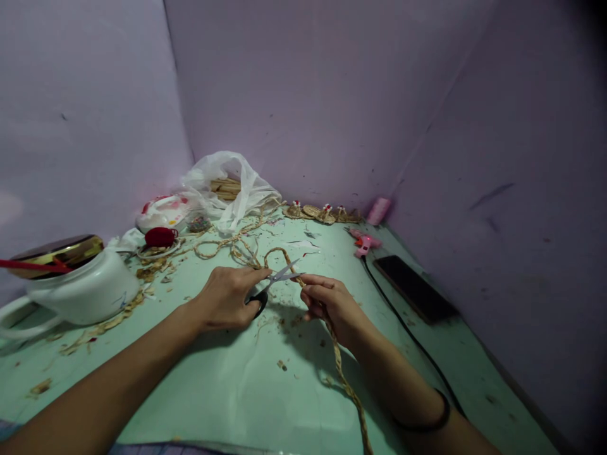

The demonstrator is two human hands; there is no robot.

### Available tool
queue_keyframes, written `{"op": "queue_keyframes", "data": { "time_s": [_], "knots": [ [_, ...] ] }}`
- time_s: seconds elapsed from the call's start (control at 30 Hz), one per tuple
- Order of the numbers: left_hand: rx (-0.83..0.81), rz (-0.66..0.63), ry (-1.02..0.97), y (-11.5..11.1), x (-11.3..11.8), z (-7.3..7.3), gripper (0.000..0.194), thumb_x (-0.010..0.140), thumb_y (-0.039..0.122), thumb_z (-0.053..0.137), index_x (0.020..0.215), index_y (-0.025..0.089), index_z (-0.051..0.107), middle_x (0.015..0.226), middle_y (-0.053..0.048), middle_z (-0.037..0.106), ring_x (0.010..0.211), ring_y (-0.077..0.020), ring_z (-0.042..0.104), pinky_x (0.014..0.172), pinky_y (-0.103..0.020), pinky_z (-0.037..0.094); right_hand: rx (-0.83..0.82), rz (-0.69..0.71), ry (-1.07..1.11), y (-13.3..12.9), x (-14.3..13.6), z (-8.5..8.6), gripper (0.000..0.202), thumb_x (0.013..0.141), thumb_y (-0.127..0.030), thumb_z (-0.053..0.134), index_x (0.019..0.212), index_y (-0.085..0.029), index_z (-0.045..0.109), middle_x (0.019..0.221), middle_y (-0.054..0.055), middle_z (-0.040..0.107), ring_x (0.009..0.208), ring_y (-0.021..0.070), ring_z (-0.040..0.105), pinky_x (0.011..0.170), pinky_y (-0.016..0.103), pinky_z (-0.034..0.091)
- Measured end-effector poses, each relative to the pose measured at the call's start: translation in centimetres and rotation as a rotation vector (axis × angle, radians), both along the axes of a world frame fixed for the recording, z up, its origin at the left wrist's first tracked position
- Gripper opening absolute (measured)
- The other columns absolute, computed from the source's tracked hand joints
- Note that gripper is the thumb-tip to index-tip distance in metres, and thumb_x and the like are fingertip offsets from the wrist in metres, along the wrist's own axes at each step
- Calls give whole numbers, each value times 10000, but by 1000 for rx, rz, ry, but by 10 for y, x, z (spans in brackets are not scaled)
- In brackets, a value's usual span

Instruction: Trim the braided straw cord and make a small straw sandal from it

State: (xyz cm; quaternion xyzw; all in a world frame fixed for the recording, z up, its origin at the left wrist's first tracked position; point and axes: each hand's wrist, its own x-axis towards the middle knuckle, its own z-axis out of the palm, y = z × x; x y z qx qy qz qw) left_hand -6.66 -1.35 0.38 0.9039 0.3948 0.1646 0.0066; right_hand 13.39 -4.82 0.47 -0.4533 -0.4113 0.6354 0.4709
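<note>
My left hand (232,297) grips a pair of scissors (281,276) by its black handles, the blades spread apart and pointing right. Between or right beside the blades passes a braided straw cord (348,385); I cannot tell whether they touch it. My right hand (329,300) is closed on that cord just right of the blade tips. From there the cord runs down past the wrist to the table's front edge. Its other part bends in a loop behind the scissors toward more braided cord (208,248) lying at the back left.
At left stands a white mug (90,291). A plastic bag (241,189) with straw strips lies behind. Small woven pieces (320,213) line the back wall. On the right are a pink glue gun (364,244) with its black cable, a pink roll (378,211) and a phone (415,287).
</note>
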Motion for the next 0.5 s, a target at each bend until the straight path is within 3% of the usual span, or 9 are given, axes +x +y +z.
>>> {"op": "queue_keyframes", "data": {
  "time_s": [0.2,0.5],
  "knots": [
    [-7,-43,64,-2,2,-1,532,675,182,444,1204,233,470,850,-30,653,702,-169,584,609,-264,414,4,60,36,-1,0,0,157,620,-171,552,743,-126,639,446,-76,440,333,24,248,405,205,444],
    [-90,-98,-17,1,-2,-3,573,662,121,436,1210,285,478,807,-8,682,665,-160,608,585,-238,416,-15,74,92,-1,-1,-1,268,633,-156,545,870,-107,658,437,-80,421,332,25,223,404,195,447]
  ]
}}
